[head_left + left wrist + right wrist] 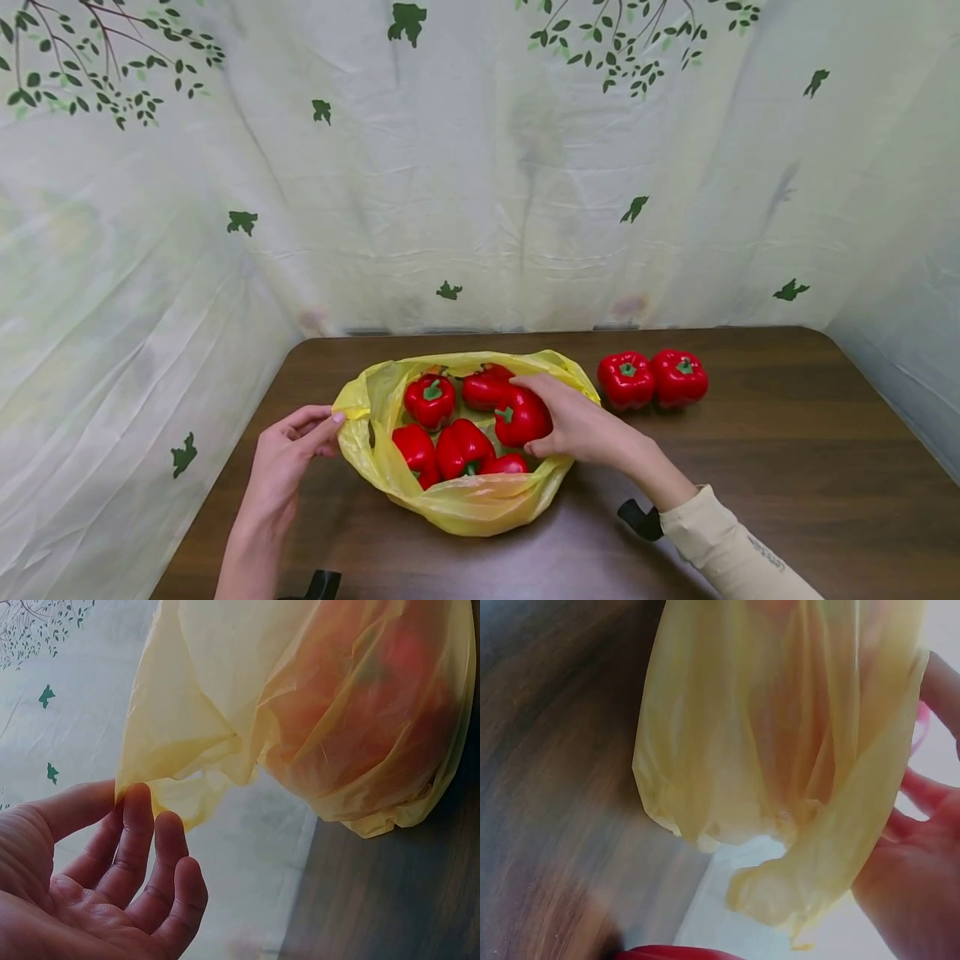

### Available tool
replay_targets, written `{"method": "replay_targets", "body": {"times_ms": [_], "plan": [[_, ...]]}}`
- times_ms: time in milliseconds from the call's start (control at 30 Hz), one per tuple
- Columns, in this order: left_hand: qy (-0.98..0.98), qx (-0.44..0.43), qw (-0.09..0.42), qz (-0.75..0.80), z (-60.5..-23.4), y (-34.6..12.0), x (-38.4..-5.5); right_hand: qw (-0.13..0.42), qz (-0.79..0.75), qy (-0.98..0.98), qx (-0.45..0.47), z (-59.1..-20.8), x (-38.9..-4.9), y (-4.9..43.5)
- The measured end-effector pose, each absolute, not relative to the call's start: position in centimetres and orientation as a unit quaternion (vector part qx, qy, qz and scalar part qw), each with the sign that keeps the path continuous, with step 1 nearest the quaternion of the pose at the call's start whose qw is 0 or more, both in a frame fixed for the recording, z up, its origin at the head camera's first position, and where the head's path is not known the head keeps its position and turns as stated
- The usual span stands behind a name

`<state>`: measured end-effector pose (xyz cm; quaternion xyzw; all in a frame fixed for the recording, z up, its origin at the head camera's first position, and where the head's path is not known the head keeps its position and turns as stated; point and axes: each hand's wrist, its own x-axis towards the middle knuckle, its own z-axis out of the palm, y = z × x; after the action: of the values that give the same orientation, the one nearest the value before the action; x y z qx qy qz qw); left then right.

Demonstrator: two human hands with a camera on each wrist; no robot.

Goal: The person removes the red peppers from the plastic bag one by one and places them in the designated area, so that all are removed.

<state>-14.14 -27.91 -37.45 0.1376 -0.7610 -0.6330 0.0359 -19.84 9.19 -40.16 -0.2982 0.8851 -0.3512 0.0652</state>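
Note:
A yellow plastic bag [480, 508] stands with its mouth spread wide in the middle of the table. Inside lie several red bell peppers [431, 402], glossy with green stems. My left hand [288, 454] pinches the bag's left rim between thumb and fingertips, as the left wrist view also shows. Over the bag's right side, my right hand [577, 421] grips one red bell pepper [522, 416] within the opening. In the right wrist view the bag wall [780, 735] hides most of what the right hand [922, 847] holds.
Two more red bell peppers [652, 379] sit side by side on the dark wooden table [795, 467], right of the bag. A pale curtain [480, 167] with leaf prints hangs behind the table's back edge.

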Motion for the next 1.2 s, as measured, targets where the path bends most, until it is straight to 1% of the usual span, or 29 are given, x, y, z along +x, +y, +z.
{"method": "replay_targets", "body": {"times_ms": [200, 400, 700, 767, 933, 1200], "plan": [[-0.761, 0.143, 0.035, -0.631, -37.4, -27.9, -14.2, 0.025, -0.386, 0.875, -0.292, -39.7, -19.1, 9.5], [-0.766, 0.145, 0.035, -0.625, -37.4, -27.9, -14.2, 0.000, -0.422, 0.855, -0.302, -39.1, -18.2, 10.1], [-0.772, 0.149, 0.029, -0.618, -37.4, -27.8, -14.3, -0.078, -0.420, 0.859, -0.281, -37.5, -16.7, 11.8], [-0.772, 0.149, 0.029, -0.618, -37.4, -27.8, -14.3, -0.080, -0.448, 0.846, -0.278, -37.0, -16.5, 12.4], [-0.769, 0.150, 0.031, -0.621, -37.4, -27.8, -14.3, -0.059, -0.520, 0.805, -0.279, -36.0, -16.3, 14.3], [-0.763, 0.148, 0.037, -0.628, -37.6, -27.8, -14.3, -0.052, -0.510, 0.818, -0.260, -35.3, -15.8, 18.8]]}}
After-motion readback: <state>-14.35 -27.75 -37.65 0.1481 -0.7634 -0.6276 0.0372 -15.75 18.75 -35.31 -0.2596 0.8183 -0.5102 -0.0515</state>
